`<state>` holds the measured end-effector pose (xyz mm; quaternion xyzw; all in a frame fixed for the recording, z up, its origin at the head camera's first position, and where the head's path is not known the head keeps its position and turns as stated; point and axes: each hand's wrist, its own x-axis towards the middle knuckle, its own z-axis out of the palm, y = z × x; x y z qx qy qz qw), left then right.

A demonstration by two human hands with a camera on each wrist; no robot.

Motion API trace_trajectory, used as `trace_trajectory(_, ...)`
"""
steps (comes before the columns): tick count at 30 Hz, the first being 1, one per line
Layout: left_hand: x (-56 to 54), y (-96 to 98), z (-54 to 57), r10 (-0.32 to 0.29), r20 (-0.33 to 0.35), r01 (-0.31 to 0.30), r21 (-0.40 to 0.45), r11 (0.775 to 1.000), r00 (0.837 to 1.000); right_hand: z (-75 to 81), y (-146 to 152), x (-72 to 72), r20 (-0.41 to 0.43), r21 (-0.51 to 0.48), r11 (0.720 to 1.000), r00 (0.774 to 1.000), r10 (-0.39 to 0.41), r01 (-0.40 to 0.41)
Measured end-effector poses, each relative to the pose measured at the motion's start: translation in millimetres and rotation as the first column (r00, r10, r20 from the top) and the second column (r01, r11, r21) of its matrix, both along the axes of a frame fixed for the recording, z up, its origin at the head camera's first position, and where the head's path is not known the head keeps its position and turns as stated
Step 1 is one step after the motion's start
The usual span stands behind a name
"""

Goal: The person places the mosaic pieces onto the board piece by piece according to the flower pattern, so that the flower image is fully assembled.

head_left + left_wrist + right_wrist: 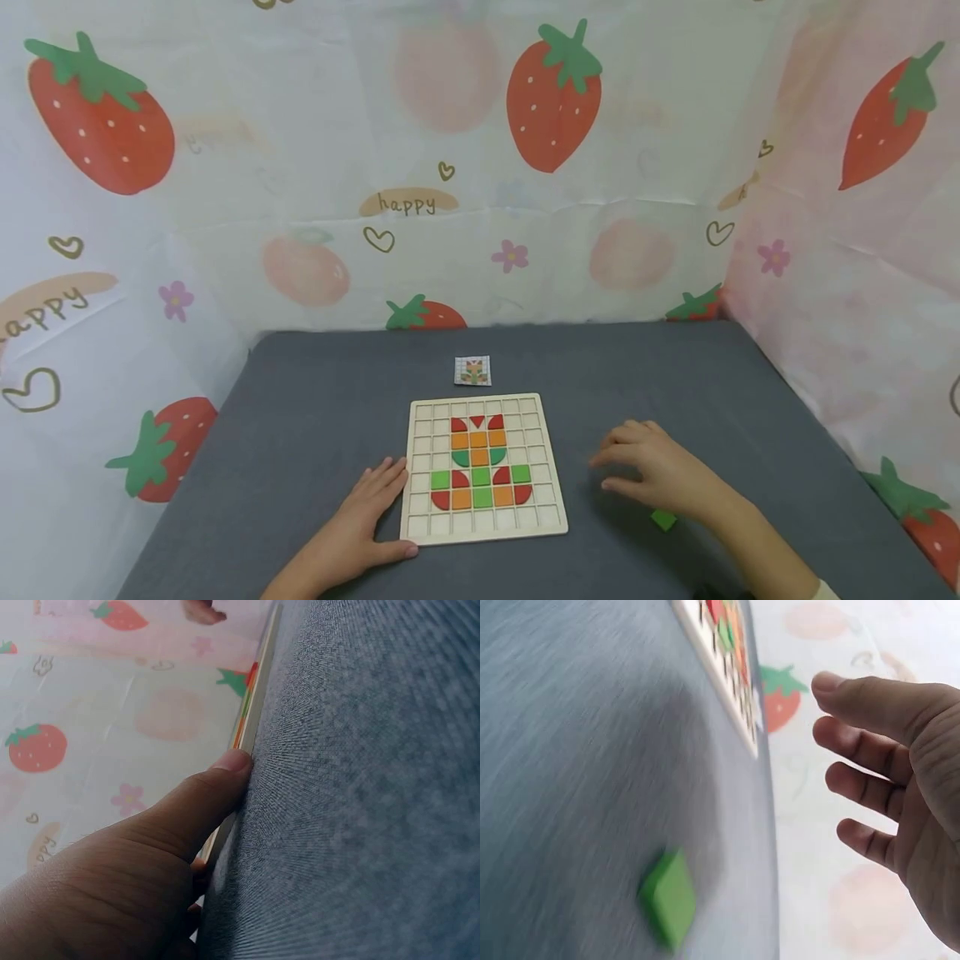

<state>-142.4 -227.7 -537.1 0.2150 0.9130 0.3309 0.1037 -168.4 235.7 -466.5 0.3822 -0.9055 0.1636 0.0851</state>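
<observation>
A wooden grid board [543, 457] lies flat on the dark grey table, with red, orange and green tiles set in its middle cells in a flower-like pattern. My left hand [358, 518] rests at the board's left side, fingers fairly straight along the edge and thumb at the near left corner. The left wrist view shows the thumb [214, 782] touching the board's rim. To the right of the board, my right hand [654, 468] hovers above the table with loosely bent fingers and nothing in it. Below it lies a green square block [663, 520], also seen in the right wrist view [671, 900].
Behind the board lies a small card [472, 371] printed with a similar coloured pattern on a grid. Strawberry-print cloth [480, 267] hangs behind the table and along both sides. A dark object [722, 592] shows at the bottom edge near my right forearm; its kind is unclear.
</observation>
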Motion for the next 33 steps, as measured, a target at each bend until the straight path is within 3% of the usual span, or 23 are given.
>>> trace_trajectory(13, -0.5, -2.2, -2.0, 0.004, -0.012, -0.004, -0.005, 1.000, 1.000, -12.0, 48.9, 33.7, 0.112, 0.043, 0.987, 0.981, -0.158, 0.154)
trace_trajectory(19, -0.2, -1.1, -1.3, -0.002, -0.007, 0.002, -0.005, 1.000, 1.000, -18.7, 61.0, 41.2, 0.103, 0.074, 0.973, 0.969, -0.225, 0.218)
trace_trajectory(33, 0.8, -0.7, -0.4, -0.002, -0.014, 0.002, 0.000, 1.000, 1.000, -28.6, 67.8, 46.6, 0.224, 0.083, 0.973, 0.948, -0.227, 0.214)
